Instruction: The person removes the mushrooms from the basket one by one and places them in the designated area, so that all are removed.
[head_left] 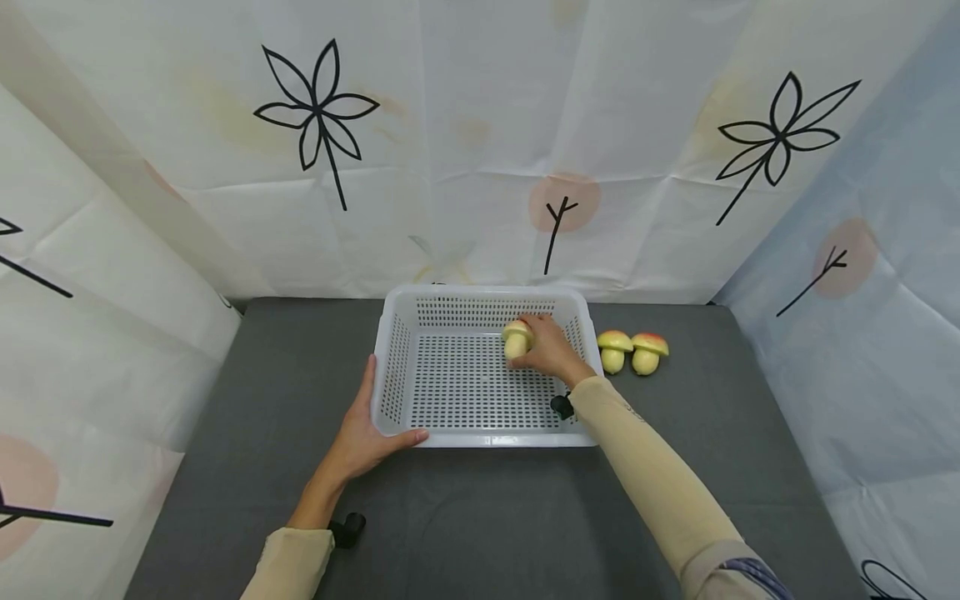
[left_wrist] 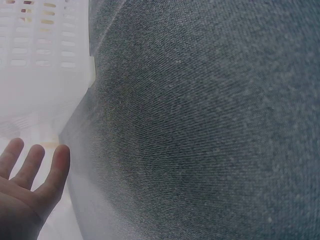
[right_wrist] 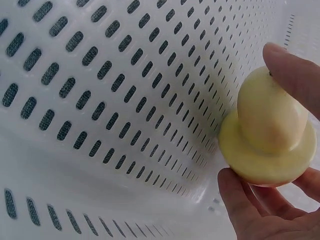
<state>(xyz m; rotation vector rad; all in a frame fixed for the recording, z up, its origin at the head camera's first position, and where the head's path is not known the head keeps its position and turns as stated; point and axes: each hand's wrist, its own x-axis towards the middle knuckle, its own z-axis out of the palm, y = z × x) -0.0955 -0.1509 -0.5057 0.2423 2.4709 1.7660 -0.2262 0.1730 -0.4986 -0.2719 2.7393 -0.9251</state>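
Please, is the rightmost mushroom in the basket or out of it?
Out. In the head view, this mushroom is on the table, another mushroom between it and the basket.

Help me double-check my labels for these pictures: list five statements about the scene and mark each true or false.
1. The right hand holds a mushroom. True.
2. All the mushrooms are left of the white basket. False: two other mushrooms sit to the right of the white basket.
3. The left hand is at the basket's near left corner. True.
4. The basket's floor is solid. False: it is full of small slots.
5. The tabletop is dark grey. True.
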